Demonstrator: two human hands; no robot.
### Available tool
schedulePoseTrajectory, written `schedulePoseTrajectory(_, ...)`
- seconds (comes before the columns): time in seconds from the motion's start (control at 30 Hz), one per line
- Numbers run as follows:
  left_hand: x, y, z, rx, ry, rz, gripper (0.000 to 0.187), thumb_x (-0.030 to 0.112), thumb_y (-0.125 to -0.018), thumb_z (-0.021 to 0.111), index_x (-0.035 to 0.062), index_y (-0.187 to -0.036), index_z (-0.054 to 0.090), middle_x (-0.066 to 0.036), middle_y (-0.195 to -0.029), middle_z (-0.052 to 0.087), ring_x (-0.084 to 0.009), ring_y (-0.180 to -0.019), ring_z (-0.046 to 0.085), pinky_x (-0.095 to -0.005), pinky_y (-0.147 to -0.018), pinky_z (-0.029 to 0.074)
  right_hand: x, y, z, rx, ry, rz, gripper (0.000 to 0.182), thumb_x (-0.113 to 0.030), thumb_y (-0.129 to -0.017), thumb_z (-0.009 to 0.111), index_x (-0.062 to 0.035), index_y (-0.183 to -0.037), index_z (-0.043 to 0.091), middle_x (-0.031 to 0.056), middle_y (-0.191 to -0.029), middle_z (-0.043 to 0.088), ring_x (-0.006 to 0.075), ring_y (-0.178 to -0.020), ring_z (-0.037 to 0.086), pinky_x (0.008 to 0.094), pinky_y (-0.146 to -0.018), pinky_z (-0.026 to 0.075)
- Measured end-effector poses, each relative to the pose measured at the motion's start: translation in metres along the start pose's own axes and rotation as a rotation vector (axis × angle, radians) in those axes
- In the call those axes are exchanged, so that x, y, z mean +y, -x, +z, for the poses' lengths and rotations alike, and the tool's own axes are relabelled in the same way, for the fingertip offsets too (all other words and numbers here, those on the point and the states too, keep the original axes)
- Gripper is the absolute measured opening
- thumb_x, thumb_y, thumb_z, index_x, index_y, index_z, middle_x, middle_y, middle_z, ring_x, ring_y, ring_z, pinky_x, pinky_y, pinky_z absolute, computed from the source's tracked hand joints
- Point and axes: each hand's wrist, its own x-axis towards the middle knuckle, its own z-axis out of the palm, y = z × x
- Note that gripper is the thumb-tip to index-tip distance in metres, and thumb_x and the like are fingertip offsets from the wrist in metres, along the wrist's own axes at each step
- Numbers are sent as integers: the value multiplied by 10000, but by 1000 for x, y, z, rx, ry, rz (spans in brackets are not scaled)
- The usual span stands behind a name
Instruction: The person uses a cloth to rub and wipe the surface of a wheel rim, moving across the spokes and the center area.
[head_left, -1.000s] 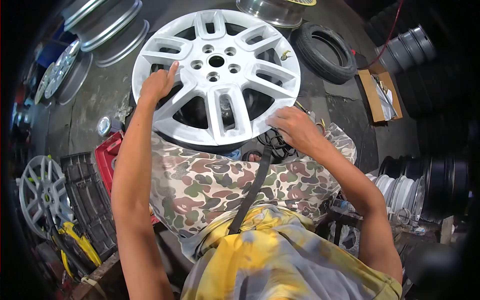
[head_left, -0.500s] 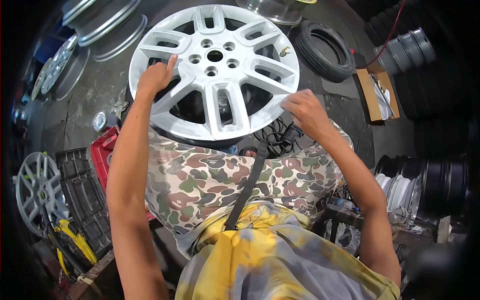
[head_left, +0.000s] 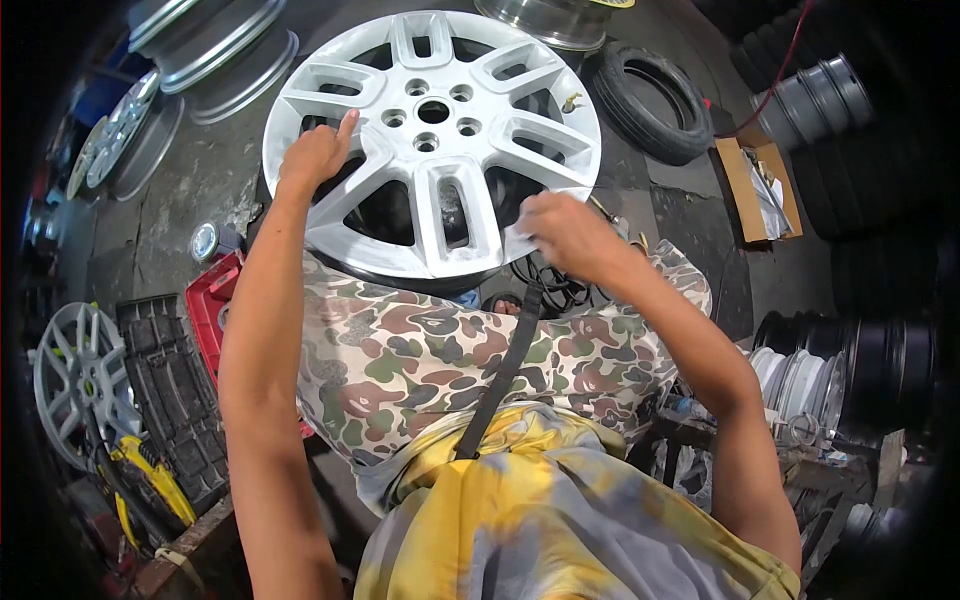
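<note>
A large white alloy wheel (head_left: 450, 205) lies face up before my knees, with dull, cloudy patches on its spokes and outer lip. At its left side my left hand (head_left: 316, 156) grips the wheel, one digit stretched along a spoke and the other fingers bent at the opening. My right hand (head_left: 566, 232) is at the near right lip, fingers pinched on a small pale sheet (head_left: 514, 242) pressed against the metal. The sheet is partly covered by the fingers and slightly blurred.
A black tyre (head_left: 655, 105) lies beyond the wheel on the right, near a cardboard box (head_left: 755, 190). Shiny rims (head_left: 215, 60) stand at upper left. Close by on the left are a round tin (head_left: 207, 242) and a red case (head_left: 210, 300). Black cable (head_left: 550, 290) coils below the wheel.
My right hand has moved left along the near lip of the wheel, and the pale sheet now shows under its fingers. My left hand keeps its place on the wheel.
</note>
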Motion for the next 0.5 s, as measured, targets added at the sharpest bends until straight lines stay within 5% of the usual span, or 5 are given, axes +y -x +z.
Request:
schedulePoseTrajectory(0.23,1,1,-3,-14,5,-9,914,687,-1024,234,-70,-1035,746,-328,-1116,689,-476,-1114,648,-539,-997,472,31,-6,-6,-33,149,-28,141,-8,-736,689,-40,-872,713,108,-925,592,309,-948,585,420,-832,503)
schedulePoseTrajectory(0.33,1,2,-5,-16,12,-21,916,689,-1022,239,-73,-1030,746,-331,-1107,689,-481,-1109,648,-540,-997,472,-14,-16,-2,-120,3,-74,225,-7,-731,691,-44,-943,759,112,-931,617,321,-974,595,416,-849,509)
schedulePoseTrajectory(0.43,3,4,-7,-30,30,-7,914,689,-1021,241,-72,-1036,746,-335,-1101,689,-489,-1105,646,-539,-999,471,23,-9,8,11,-75,-1,212,-14,-736,689,-42,-932,763,117,-925,624,328,-967,603,428,-854,512)
schedulePoseTrajectory(0.5,3,4,-3,-13,25,-7,911,688,-1022,241,-70,-1040,747,-337,-1102,687,-491,-1104,646,-539,-999,470,32,-9,7,-7,84,4,98,-35,-752,663,-58,-802,744,107,-921,636,323,-952,624,444,-825,527)
